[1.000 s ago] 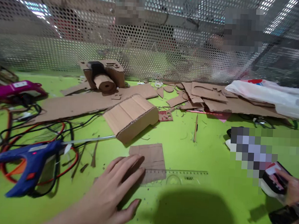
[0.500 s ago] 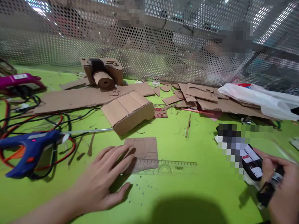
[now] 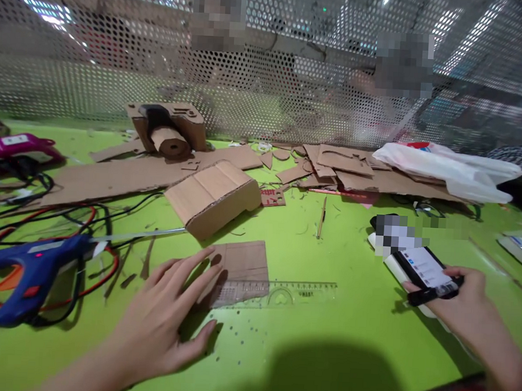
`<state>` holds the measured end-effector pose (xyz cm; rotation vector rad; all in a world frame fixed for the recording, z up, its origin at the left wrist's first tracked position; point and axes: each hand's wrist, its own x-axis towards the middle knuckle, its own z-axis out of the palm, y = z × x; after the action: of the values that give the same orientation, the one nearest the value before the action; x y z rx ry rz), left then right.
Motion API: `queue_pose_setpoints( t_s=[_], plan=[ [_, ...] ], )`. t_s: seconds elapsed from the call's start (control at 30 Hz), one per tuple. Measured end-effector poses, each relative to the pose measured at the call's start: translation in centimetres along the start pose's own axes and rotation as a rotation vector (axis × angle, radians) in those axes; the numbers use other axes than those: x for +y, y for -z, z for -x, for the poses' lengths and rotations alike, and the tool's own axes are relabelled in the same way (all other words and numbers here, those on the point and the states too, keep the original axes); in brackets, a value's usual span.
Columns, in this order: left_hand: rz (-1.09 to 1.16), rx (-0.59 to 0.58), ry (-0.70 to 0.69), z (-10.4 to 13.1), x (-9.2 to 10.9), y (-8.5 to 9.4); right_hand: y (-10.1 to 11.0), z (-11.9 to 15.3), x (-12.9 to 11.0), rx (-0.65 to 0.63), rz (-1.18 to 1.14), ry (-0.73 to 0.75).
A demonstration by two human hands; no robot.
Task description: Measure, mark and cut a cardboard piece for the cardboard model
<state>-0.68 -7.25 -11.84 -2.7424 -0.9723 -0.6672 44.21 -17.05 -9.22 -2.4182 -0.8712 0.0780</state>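
My left hand rests with fingers spread at the left edge of a small cardboard piece marked with pencil lines. A clear plastic ruler lies across the lower part of that piece, its left end close to my fingers. On the right, my right hand is closed round a black pen-like tool, whose exact kind I cannot make out. The tool lies across the near end of a phone with a lit screen, and my fingers are at the phone's edge.
A folded cardboard box stands beyond my left hand. A blue glue gun with tangled cables lies left. A cardboard camera model, cardboard scraps, a pencil and a white plastic bag lie along the perforated metal screen.
My right hand has moved left and turned over the phone's near end, with the black tool now lying more level. The phone's screen shows different content. My left hand keeps its pose.
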Motion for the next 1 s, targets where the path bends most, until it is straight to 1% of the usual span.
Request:
queue_pose_setpoints(
  t_s=[0.2,0.27,0.43,0.53,0.63,0.67,0.77,0.83,0.9,1.0],
  plan=[
    [0.021,-0.006,0.011,-0.2,0.5,0.2,0.3,0.8,-1.5,-0.044,0.093,0.018],
    [0.024,-0.010,0.003,-0.3,0.5,0.3,0.3,0.6,-2.0,-0.062,0.112,0.015],
    [0.056,-0.003,0.015,-0.1,0.3,0.2,-0.6,-0.2,-2.8,-0.111,0.141,0.028],
    [0.065,0.000,0.043,-0.1,0.3,0.2,-0.4,-0.2,-3.7,-0.079,0.119,0.087],
    [0.062,0.002,0.032,-0.1,0.4,0.2,0.3,-0.4,-5.1,-0.035,0.062,0.204],
    [0.062,0.002,0.022,-0.1,0.4,0.2,0.4,-0.6,-5.7,-0.039,0.038,0.255],
    [0.069,0.002,0.010,-0.1,0.3,0.2,0.1,-1.6,-7.1,-0.119,-0.033,0.382],
    [0.074,0.003,0.017,0.0,0.3,0.2,-0.5,-2.3,-7.6,-0.148,-0.057,0.409],
    [0.080,0.004,0.023,0.0,0.2,0.1,-0.9,-2.7,-7.6,-0.147,-0.074,0.402],
    [0.096,-0.003,0.036,0.1,0.3,0.1,-0.8,-2.4,-7.2,-0.094,-0.126,0.370]
  ],
)
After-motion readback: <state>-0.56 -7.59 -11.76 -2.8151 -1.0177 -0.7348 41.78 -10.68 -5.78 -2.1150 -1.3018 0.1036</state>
